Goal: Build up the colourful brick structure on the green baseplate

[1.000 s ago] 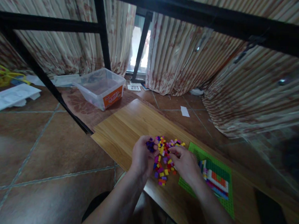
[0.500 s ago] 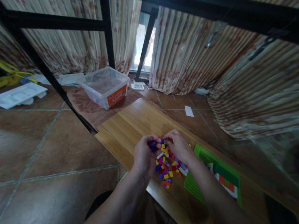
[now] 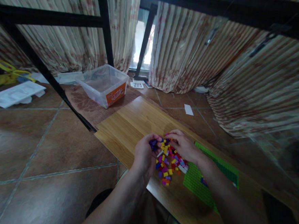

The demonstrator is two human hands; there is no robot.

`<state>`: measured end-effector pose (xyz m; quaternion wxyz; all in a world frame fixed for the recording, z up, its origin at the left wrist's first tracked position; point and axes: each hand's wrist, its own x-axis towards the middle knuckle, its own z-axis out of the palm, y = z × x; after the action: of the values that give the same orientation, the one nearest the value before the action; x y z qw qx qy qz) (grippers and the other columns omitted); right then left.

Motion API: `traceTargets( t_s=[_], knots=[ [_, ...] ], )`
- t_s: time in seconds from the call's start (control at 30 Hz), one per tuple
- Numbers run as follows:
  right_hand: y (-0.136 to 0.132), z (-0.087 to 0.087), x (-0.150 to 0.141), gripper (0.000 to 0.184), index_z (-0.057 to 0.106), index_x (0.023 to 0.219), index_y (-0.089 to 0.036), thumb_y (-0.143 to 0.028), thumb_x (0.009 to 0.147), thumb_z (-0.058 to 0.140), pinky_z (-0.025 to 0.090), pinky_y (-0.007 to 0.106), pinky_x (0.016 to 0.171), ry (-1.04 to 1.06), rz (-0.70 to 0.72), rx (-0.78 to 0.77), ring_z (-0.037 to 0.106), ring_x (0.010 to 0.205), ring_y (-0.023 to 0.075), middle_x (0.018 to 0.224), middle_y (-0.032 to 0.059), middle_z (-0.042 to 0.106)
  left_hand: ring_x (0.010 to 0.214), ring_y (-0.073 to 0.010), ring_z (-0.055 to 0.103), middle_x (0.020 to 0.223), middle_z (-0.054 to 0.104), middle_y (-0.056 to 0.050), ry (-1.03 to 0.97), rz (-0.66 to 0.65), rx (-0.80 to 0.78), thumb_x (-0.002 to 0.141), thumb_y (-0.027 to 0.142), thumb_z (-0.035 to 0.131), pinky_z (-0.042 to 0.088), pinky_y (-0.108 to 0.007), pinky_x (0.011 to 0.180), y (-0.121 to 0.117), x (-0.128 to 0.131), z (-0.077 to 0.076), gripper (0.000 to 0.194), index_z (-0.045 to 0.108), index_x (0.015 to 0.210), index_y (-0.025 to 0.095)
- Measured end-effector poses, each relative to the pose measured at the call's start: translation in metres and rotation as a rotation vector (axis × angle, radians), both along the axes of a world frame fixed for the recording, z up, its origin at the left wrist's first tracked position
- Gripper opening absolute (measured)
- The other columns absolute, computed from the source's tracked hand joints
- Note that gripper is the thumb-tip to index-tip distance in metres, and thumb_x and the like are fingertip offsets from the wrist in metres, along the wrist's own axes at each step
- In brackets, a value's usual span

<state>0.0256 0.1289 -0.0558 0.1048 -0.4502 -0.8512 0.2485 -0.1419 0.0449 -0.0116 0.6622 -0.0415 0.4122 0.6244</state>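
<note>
My left hand (image 3: 144, 151) is cupped around several dark blue toy bricks (image 3: 153, 145) at the left of a loose brick pile. The pile of small building bricks (image 3: 165, 161) is yellow, red, purple, white and orange, spread on a wooden board (image 3: 131, 119). Over the pile's far side, my right hand (image 3: 184, 146) reaches with bent fingers apart, fingertips among the bricks; I see nothing clearly gripped. Beneath my right forearm lies a green studded baseplate (image 3: 195, 183). The forearm hides most of the brick build on it.
A clear plastic bin (image 3: 103, 86) with an orange label stands on a reddish mat beyond the board's left end. Black metal bars (image 3: 106, 34) cross in front of the curtains. A dark flat object (image 3: 277, 213) lies at the board's right. A white card (image 3: 189, 109) is on the tiles.
My right hand moved left and away from me, from the pile's right side to its far side, its forearm now covering the build. My left hand keeps holding the dark blue bricks.
</note>
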Motion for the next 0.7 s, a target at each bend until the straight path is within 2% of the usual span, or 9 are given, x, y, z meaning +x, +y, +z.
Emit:
traceTargets(
  t_s=[0.13, 0.3, 0.5, 0.7],
  knots=[
    [0.002, -0.002, 0.004, 0.023, 0.072, 0.094, -0.023, -0.009, 0.083, 0.058, 0.046, 0.037, 0.093, 0.032, -0.002, -0.006, 0.059, 0.103, 0.0194, 0.11, 0.0054, 0.059, 0.05, -0.0072, 0.048, 0.061, 0.057, -0.001, -0.001, -0.011, 0.003, 0.07, 0.016, 0.055, 0.035, -0.018, 0.046, -0.001, 0.001, 0.001, 0.005, 0.058, 0.068, 0.012],
    [-0.005, 0.004, 0.011, 0.018, 0.071, 0.097, -0.022, -0.016, 0.087, 0.057, 0.047, 0.035, 0.089, 0.081, -0.08, 0.028, 0.061, 0.099, 0.0188, 0.107, 0.0056, 0.06, 0.05, -0.007, 0.048, 0.061, 0.057, -0.001, -0.004, -0.017, -0.007, 0.072, 0.016, 0.054, 0.035, -0.018, 0.045, -0.001, 0.001, 0.002, 0.007, 0.058, 0.067, 0.012],
    [-0.018, 0.01, 0.012, 0.015, 0.071, 0.093, -0.022, -0.016, 0.085, 0.06, 0.046, 0.033, 0.087, -0.068, -0.123, 0.095, 0.061, 0.095, 0.0188, 0.102, 0.0046, 0.063, 0.05, -0.0071, 0.047, 0.062, 0.056, -0.001, 0.011, -0.039, 0.009, 0.072, 0.015, 0.053, 0.034, -0.018, 0.045, -0.001, 0.002, 0.001, 0.008, 0.059, 0.067, 0.012],
    [-0.019, 0.012, 0.002, 0.013, 0.072, 0.093, -0.021, -0.02, 0.086, 0.06, 0.046, 0.033, 0.086, -0.146, -0.112, 0.175, 0.061, 0.095, 0.02, 0.103, 0.0061, 0.064, 0.05, -0.0066, 0.044, 0.062, 0.054, 0.0, 0.019, -0.084, 0.033, 0.072, 0.016, 0.054, 0.033, -0.017, 0.044, -0.002, 0.003, -0.001, 0.007, 0.059, 0.069, 0.012]
  ],
)
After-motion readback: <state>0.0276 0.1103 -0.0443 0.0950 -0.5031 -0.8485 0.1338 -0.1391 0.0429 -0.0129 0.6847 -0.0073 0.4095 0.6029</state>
